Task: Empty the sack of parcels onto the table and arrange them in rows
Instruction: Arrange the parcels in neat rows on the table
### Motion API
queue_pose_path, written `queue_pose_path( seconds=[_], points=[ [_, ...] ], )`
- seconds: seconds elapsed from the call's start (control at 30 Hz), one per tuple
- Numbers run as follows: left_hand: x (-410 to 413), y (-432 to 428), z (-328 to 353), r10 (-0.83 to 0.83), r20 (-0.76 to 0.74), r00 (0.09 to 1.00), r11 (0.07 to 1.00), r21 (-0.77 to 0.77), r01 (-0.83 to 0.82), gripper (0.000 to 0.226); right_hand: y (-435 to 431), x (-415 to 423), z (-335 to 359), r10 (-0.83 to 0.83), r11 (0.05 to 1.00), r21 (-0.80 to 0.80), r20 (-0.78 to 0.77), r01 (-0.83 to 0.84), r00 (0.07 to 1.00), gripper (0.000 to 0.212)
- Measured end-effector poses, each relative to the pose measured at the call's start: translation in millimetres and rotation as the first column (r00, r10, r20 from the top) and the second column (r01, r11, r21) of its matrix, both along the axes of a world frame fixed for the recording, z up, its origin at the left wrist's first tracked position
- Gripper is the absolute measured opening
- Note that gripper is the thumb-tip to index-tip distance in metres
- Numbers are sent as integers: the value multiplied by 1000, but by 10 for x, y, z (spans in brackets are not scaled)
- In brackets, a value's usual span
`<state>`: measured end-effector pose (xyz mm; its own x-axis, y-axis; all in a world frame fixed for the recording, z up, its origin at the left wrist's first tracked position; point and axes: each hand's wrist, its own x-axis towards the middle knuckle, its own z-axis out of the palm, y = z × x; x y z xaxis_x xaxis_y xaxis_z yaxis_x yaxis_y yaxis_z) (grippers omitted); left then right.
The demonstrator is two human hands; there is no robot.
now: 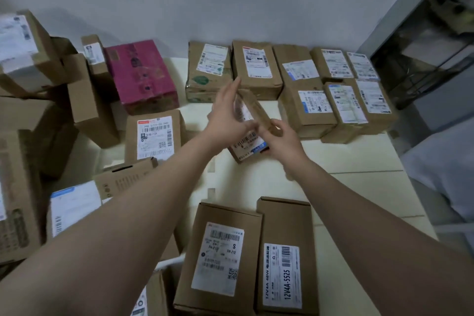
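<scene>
Both my hands hold one small brown parcel (252, 113) up over the middle of the cream table (359, 161). My left hand (227, 113) lies flat with straight fingers against its left face. My right hand (282, 137) grips its near end, fingers curled around it. A white label with a barcode shows on the parcel's underside. Behind it, brown labelled parcels stand in rows (307, 84) at the back right of the table against the wall. No sack is in view.
A magenta box (142, 74) and a jumble of brown boxes (38, 79) fill the left side. A labelled box (155, 136) stands left of my hands. Two flat boxes (246, 256) lie at the near edge. A metal rack (436, 59) stands at right.
</scene>
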<state>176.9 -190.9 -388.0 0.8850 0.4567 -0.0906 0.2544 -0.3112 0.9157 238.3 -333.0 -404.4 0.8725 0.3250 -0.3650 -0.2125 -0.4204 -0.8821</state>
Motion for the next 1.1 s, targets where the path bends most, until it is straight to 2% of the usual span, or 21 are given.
queue_pose_path(
  seconds=[0.1,0.17,0.23,0.3,0.37,0.43,0.53,0.7,0.87,0.97,1.03,1.1],
  points=[
    [84,-209,-152,100,-153,983,992,90,-87,107,5,77,-179,-233,962,91,-212,257,949,46],
    [84,-307,-322,115,-284,952,993,39,-108,105,-13,157,-290,-271,952,80,-231,296,935,37],
    [65,-360,-456,50,-281,958,990,-110,-84,93,-42,196,-349,-260,961,47,-177,272,949,32],
    [61,-403,-494,-16,-181,983,970,-240,-29,84,-91,211,-374,-216,972,56,-167,228,962,42],
    [63,-433,-486,-34,-133,990,963,-268,-3,82,-176,167,-352,-122,990,52,-157,132,980,50],
    [17,-448,-440,-28,-161,987,975,-222,-8,84,-295,72,-292,24,999,-43,-112,-29,993,60],
    [-173,-443,-403,-34,-267,963,997,-73,14,89,-503,-55,-291,257,889,-390,-5,-239,966,79],
    [-701,-400,-249,-154,-330,931,987,-92,131,82,-722,-238,-187,362,743,-593,-33,-310,932,65],
    [-1120,-336,-61,-307,-496,812,941,-27,339,97,-855,-543,-132,324,554,-778,-125,-295,938,68],
    [-1284,-396,-22,-342,-613,712,902,-3,431,112,-939,-746,-182,277,429,-868,-135,-248,951,78],
    [-1368,-468,-42,-329,-676,659,892,6,451,119,-1014,-817,-261,245,420,-878,-136,-231,960,87],
    [-1425,-533,-100,-279,-679,680,915,26,402,121,-1130,-853,-300,212,445,-867,-140,-223,967,93]
  ],
)
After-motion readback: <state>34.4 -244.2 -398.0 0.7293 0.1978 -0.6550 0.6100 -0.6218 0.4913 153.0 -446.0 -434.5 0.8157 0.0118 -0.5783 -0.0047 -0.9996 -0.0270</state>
